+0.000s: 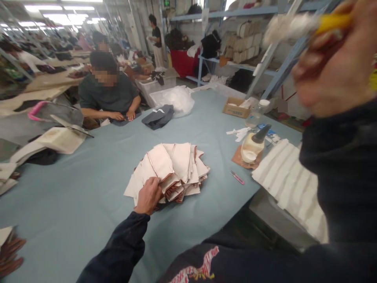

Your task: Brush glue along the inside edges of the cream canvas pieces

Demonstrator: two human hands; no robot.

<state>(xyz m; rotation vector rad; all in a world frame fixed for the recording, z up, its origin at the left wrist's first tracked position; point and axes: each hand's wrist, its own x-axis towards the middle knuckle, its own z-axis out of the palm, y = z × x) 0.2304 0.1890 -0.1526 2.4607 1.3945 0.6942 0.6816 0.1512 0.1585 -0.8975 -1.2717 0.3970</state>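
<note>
A fanned pile of off-white panels with brown edges (182, 163) lies on the blue-green table cover (103, 173). My left hand (149, 195) is closed at the pile's near left side, its fingers pinching the edge of one panel. High at the upper right, my right hand (335, 74) grips a brush (332, 23) by its yellow handle. The brush's whitish head points left and is blurred. On a brown scrap at the right rests a cut-open white bottle with a dark neck (252, 146), which has something white inside.
A pink-handled cutter (237, 177) lies near the table's right edge. Behind stand a small cardboard box (235, 109) and a clear jar (259, 112). White padded material (288, 181) sits right. Across the table, a co-worker (110, 94) handles dark cloth, near a plastic bag (178, 100).
</note>
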